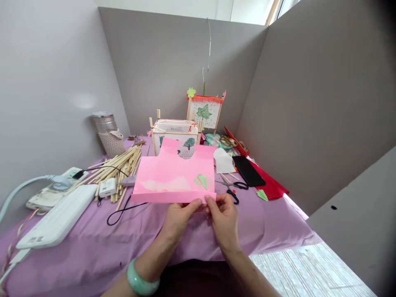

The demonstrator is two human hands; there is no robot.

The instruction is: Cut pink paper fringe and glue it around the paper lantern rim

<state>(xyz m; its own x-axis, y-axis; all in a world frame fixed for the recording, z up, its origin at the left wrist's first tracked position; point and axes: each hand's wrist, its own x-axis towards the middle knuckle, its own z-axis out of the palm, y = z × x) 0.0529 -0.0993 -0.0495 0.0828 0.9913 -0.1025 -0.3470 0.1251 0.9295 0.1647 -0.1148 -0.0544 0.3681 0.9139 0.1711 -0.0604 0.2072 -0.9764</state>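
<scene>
A sheet of pink paper (pixel 170 173) with cut-out corners is held up over the front of the table. Its lower edge is folded into a narrow strip. My left hand (pixel 182 216) pinches that strip right of its middle, thumb on top. Close beside it, my right hand (pixel 222 216) pinches the strip near its right end. Pale green leaf shapes (pixel 202 180) show on the sheet's right part, and a notch in its top edge reveals a drawn tree. Behind the sheet stands a lantern-like stick frame (pixel 176 126) with white panels, partly hidden. Black-handled scissors (pixel 236 185) lie to the right.
Wooden sticks (pixel 123 165), a white power bank (pixel 58 216), a power strip (pixel 43 198) and cables lie left. A glass jar (pixel 107 123) stands behind them. A decorated lantern (pixel 204 112) hangs at the back. A black phone (pixel 249 171) rests on red material (pixel 272 181). Grey partitions enclose the table.
</scene>
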